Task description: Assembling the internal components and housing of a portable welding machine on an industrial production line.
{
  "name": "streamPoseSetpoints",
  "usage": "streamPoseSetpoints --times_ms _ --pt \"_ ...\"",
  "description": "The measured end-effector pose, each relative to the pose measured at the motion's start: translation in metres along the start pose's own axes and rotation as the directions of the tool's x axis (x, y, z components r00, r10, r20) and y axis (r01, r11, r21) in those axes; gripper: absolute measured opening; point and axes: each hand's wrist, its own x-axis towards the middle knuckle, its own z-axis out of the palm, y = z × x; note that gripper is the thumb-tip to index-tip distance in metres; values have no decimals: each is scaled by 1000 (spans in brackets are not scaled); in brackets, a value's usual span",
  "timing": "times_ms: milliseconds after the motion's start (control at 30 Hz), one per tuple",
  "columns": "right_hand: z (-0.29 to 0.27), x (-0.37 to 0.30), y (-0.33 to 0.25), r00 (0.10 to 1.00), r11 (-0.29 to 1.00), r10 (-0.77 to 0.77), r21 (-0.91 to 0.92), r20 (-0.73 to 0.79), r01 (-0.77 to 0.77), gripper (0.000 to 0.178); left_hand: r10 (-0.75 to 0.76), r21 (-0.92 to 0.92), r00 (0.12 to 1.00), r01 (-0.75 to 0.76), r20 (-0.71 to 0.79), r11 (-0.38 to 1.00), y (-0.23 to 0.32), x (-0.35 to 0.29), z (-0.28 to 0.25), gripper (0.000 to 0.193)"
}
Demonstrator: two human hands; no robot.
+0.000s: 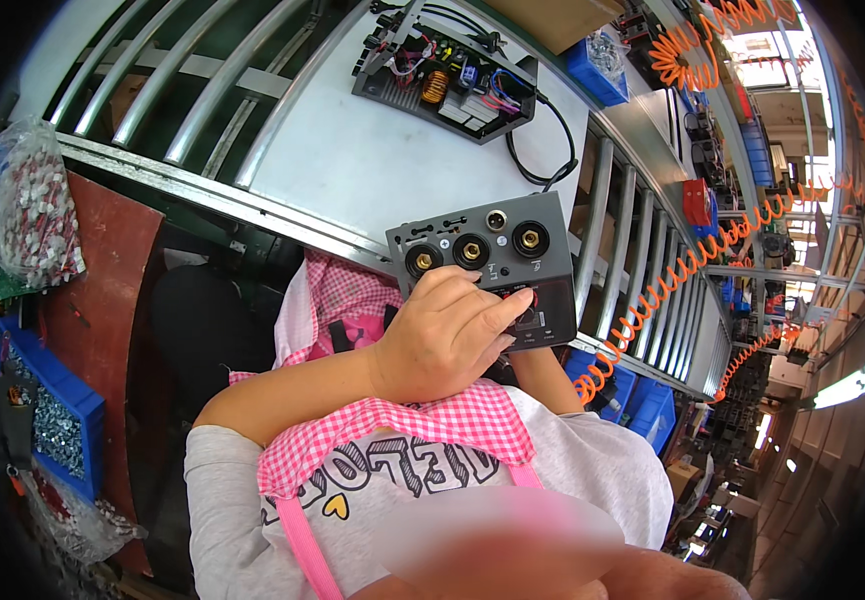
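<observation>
A dark grey front panel (pixel 457 222) of a device is held up tilted before my chest. It bears three round black sockets with brass centres and a smaller metal round connector. My left hand (pixel 442 335) lies across its face with bent fingers. The index fingertip and thumb come together at the dark lower section, by a small red part (pixel 522 300); what they pinch is mostly covered. My right forearm (pixel 549 382) reaches up behind the panel, which hides the right hand. Beyond it, an open black device chassis (pixel 442 95) with a copper coil, circuit parts and wires rests on the white worktop.
The white worktop (pixel 352 165) lies between metal roller tracks (pixel 192 90). A black cable (pixel 564 160) loops from the chassis toward the panel. Orange coiled hoses (pixel 672 270) hang at right. Left stand a blue bin of screws (pixel 57 435) and a bag of small parts (pixel 40 215).
</observation>
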Motion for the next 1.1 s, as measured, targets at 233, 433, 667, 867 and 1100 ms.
streamPoseSetpoints --times_ms 233,433,667,867,1100 --pt "2 -1 2 1000 1000 -3 -3 1 3 76 -4 4 1000 3 4 1000 1 -2 -1 64" --pt "4 0 4 1000 1000 -3 -8 3 3 74 7 22 1000 -7 0 1000 1 -1 -3 60" --pt "4 0 3 1000 1000 -5 -15 7 5 73 14 24 1000 -14 -9 1000 2 0 -1 60" --pt "6 -2 2 1000 999 0 -36 1 0 71 8 6 1000 -8 18 1000 3 -1 2 65" --pt "4 -10 4 1000 999 12 -52 -10 -12 70 40 11 998 -41 55 999 3 0 4 75"
